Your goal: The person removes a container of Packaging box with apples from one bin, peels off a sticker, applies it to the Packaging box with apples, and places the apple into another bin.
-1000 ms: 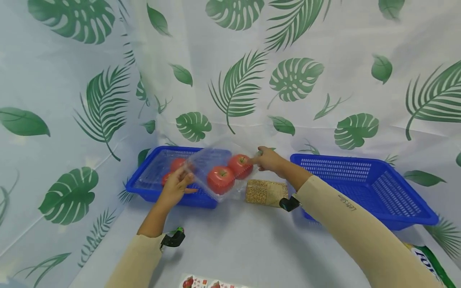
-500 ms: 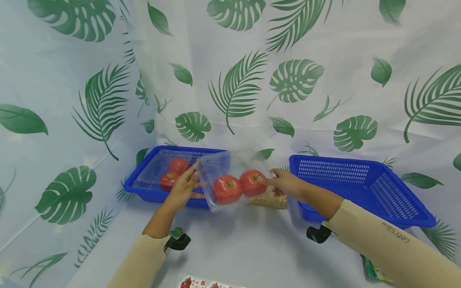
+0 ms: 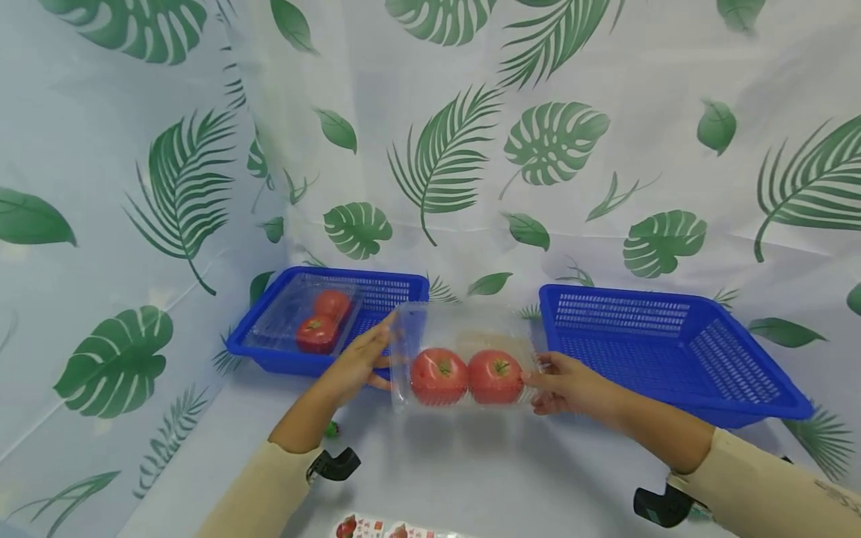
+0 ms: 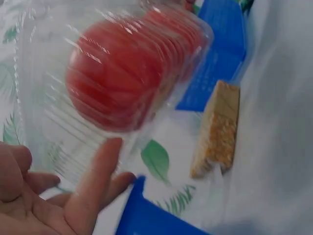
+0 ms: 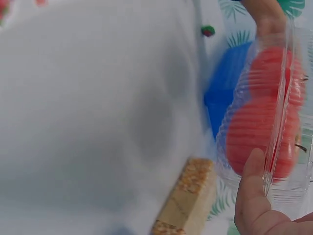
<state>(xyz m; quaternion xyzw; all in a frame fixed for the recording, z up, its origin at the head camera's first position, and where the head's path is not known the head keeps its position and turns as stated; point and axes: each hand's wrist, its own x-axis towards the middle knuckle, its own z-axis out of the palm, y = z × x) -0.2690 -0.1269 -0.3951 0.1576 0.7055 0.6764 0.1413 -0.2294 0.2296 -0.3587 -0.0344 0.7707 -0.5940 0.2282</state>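
Note:
A clear plastic clamshell box (image 3: pixel 430 317) is held up in front of me, tilted toward the head camera. Two round red tomatoes (image 3: pixel 439 376) sit side by side in it. My right hand (image 3: pixel 572 385) pinches its right end, the thumb on the near face. At the left end is my left hand (image 3: pixel 356 366), fingers spread and fairly straight, fingertips at the box wall; the left wrist view shows one finger (image 4: pixel 100 171) overlapping that end. A second clamshell box (image 3: pixel 269 317) with two tomatoes lies in the left blue basket (image 3: pixel 289 359).
Another blue basket (image 3: pixel 673 351) stands at right. A packet of grain-like pieces (image 4: pixel 222 127) lies between the baskets, mostly behind the held box in the head view. A printed sheet (image 3: pixel 397 529) lies at the near table edge, and a small green-and-red thing (image 5: pixel 208 31) near the left basket.
The held box has come lower and nearer, turning from a slant to level, its face toward me. My right hand has moved down and right with it; my left hand has shifted right.

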